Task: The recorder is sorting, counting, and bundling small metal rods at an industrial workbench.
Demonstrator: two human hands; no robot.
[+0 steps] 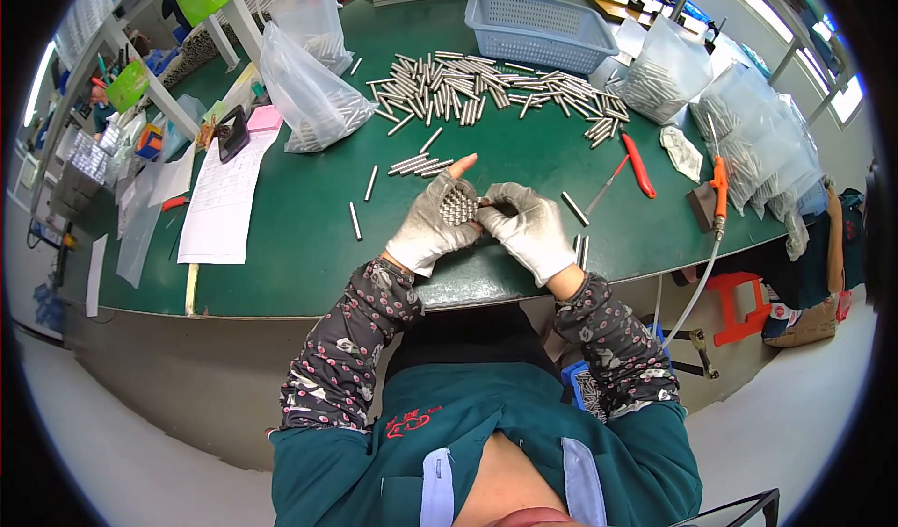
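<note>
Bundle of metal pins [457, 207] sits end-on in the gloved left hand [434, 223], fingers curled round it; right hand [530, 228] touches its side, fingers pinched at the bundle edge, likely on one pin. Pins look stiff, smooth, slippery, heavy together, so grip round the sides. Loose pins [486, 87], bags of pins [309, 97] and a blue basket [543, 27] lie on the green bench [524, 153] beyond.

We see a tight bundle of short metal rods [458, 206], shiny ends facing up, cupped upright in our gloved left hand [432, 223], just above the green table's [281, 274] near edge.
</note>
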